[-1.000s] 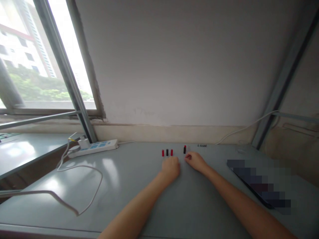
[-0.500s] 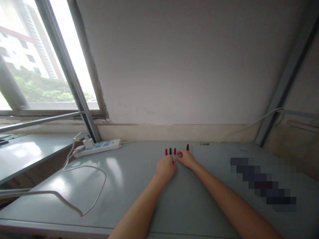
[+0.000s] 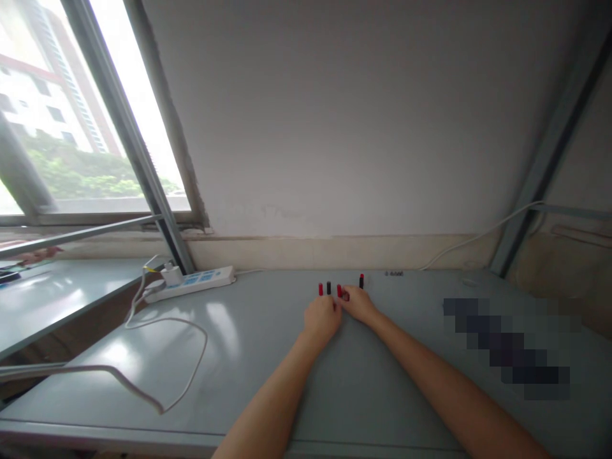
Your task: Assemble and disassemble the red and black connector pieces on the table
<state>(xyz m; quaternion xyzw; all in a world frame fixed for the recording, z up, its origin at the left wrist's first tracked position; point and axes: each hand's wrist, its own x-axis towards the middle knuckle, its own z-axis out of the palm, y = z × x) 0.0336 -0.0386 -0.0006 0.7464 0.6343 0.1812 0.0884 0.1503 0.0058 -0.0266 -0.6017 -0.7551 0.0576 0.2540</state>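
Observation:
Close to the wall, my left hand (image 3: pixel 322 317) is closed, with its fingers curled and mostly hidden behind the knuckles; what they hold, if anything, does not show. My right hand (image 3: pixel 359 305) is beside it, thumb and fingertips pinched at a small red cylinder (image 3: pixel 339 291) that leans slightly. Just beyond my left hand, another red cylinder (image 3: pixel 320 289) and a black cylinder (image 3: pixel 329 288) stand upright side by side. Behind my right hand rises a black cylinder with a red top (image 3: pixel 361 281). Their exact kind is too small to tell.
A white power strip (image 3: pixel 210 278) with a plug lies at the back left, its white cable (image 3: pixel 203 347) looping over the grey table (image 3: pixel 258 382). Several tiny dark pieces (image 3: pixel 394 273) lie near the wall. A blurred-out patch (image 3: pixel 507 344) covers something at right.
My right fingertips have closed in on the nearest red cylinder, which has shifted a little to the right and tilted. My left hand stays almost in place; the view has shifted slightly.

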